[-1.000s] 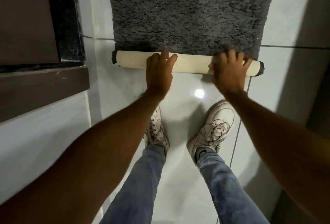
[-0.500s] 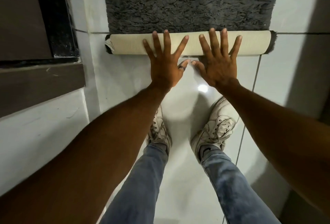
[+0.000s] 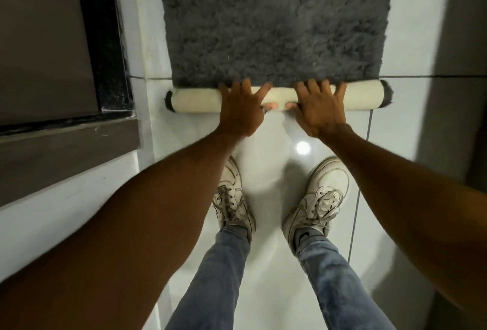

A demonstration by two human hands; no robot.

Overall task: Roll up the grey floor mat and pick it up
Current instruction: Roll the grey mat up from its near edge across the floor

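The grey shaggy floor mat (image 3: 276,26) lies on the white tiled floor and stretches away from me. Its near end is rolled into a tight tube (image 3: 195,102) with the cream backing outside and grey fringe at both ends. My left hand (image 3: 241,108) rests on top of the roll left of centre, fingers curled over its far side. My right hand (image 3: 320,107) lies on the roll right of centre in the same way. Both thumbs tuck under the near side of the roll.
A dark wooden door and black threshold (image 3: 110,40) stand close on the left of the mat. A grey wall edge (image 3: 461,66) rises on the right. My two white sneakers (image 3: 233,198) stand on the glossy tiles just behind the roll.
Half a second ago both hands lay flat with spread fingers pushing the roll away. Now the fingers curl over the roll again, which sits a turn further along the mat.
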